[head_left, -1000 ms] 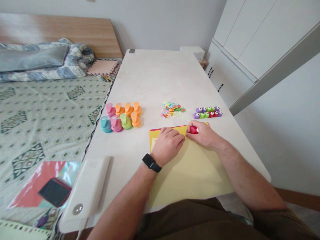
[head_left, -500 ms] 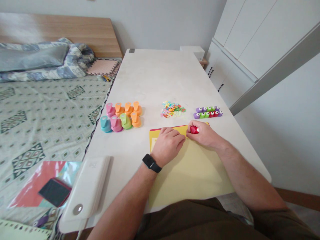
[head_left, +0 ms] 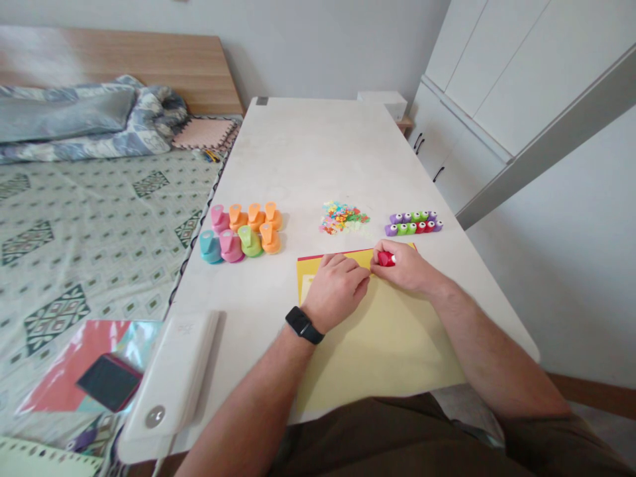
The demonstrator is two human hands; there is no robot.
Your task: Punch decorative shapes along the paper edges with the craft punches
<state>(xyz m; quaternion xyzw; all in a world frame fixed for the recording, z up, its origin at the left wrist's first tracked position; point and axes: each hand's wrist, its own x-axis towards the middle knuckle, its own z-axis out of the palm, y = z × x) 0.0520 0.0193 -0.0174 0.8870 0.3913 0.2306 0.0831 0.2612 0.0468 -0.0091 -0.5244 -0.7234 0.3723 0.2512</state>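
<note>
left hand (head_left: 335,290): nudged toward right edge of white table (head_left: 308,152), can't tell grip | right hand (head_left: 408,266): holding small red plastic punch (head_left: 384,259) | still working

You face white table (head_left: 318,146). Left of table, you have bed (head_left: 109,222): patterned sheet, rumpled quilt (head_left: 152,122), wooden headboard (head_left: 199,69). Beyond table, plain grey wall (head_left: 308,50). Right of table, white cabinets (head_left: 497,79), dark handles (head_left: 438,174); farther right, pale wall (head_left: 571,252). Soft light over table.
</note>
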